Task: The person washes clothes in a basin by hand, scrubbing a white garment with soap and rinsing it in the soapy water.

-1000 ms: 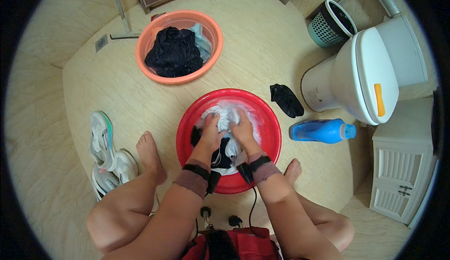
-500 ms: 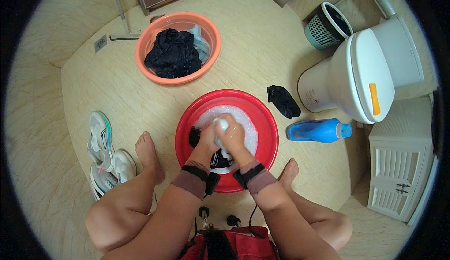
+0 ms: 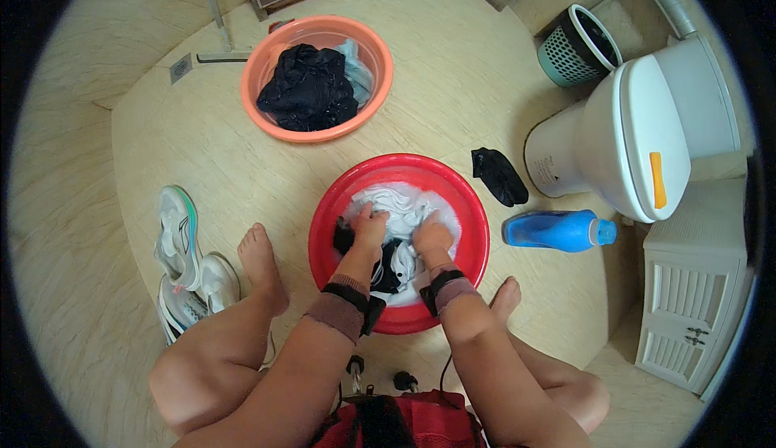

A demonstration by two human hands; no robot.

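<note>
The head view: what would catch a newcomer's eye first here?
Probably the bright red basin on the floor in the middle, with both hands down in it among white cloth and suds. Next comes the orange basin beyond it, slightly left, holding dark clothes. To the right, a vivid blue bottle lies on the floor.

Can pass over floor (image 3: 319,165) between tub (image 3: 250,92) and basin (image 3: 321,242); meets cloth (image 3: 499,177) and bottle (image 3: 554,231) rightward, foot (image 3: 260,258) and shoes (image 3: 178,242) leftward.
</note>
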